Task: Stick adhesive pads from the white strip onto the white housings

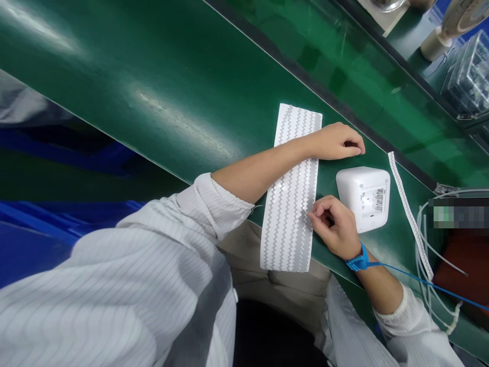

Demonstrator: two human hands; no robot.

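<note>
A long white sheet point(288, 204) with rows of grey zigzag-edged strips lies across the bench's near edge, its lower end overhanging my lap. My left forearm crosses above it. Beyond the sheet's right side is my left hand point(338, 141), its fingers curled in towards the thumb; whatever they may hold is hidden. At the right edge of the sheet, my right hand point(338, 229) is closed in a pinch, with something too small to name at the fingertips. Close to both hands sits a white plastic housing point(362, 196) with a rectangular recess showing metal contacts.
A narrow patterned strip point(410, 216) lies right of the housing. A blue wrist strap point(359, 259) trails a cord to the right, near pale cables point(422, 255) and a reddish-brown box point(462, 265). A fan point(458, 23) and clear plastic trays point(468, 74) stand on the upper-right shelf.
</note>
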